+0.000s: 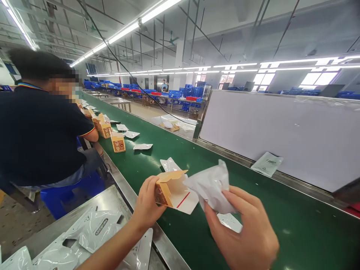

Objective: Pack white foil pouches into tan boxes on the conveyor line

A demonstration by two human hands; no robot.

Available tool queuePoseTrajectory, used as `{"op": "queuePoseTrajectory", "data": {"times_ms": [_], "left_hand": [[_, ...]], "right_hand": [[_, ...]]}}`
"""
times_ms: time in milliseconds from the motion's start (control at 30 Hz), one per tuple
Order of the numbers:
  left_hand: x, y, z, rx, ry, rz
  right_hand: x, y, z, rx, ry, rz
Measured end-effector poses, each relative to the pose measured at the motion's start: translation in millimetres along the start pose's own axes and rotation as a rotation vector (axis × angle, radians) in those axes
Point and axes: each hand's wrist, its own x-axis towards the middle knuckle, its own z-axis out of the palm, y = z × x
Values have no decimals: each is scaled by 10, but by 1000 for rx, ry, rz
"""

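Over the green belt, my left hand (148, 204) is closed around a small orange-and-brown cardboard box (163, 192). Its flaps stand open, and one white flap with a red strip points right. My right hand (244, 225) pinches a white plastic pouch (212, 185) between thumb and fingers. The pouch's left corner is at the box's open mouth; whether it touches the box I cannot tell. Behind the box lies another white pouch (169, 164) on the belt, and a further one (230, 222) shows partly beneath my right hand.
Several white pouches (98, 228) are heaped on a metal table at lower left. Open boxes (117, 142) and pouches stand along the green conveyor belt (129, 161). A seated person (42, 131) is at left. A pale green pouch (267, 164) leans by the white panel (270, 131) at right.
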Motion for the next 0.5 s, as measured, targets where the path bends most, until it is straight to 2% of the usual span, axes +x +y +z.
{"op": "queuePoseTrajectory", "data": {"times_ms": [67,167,300,367,500], "left_hand": [[-142,157,36,61,102,59],[-248,306,132,165,208,112],[-306,482,258,243,172,181],[-322,548,294,259,149,215],[-350,604,323,271,107,302]], "right_hand": [[-52,-102,83,7,-66,-86],[-197,-127,115,-54,-230,-124],[-448,-81,31,-41,-490,-123],[-548,-64,-36,62,-676,-30],[-519,-8,-158,395,-1031,371]]}}
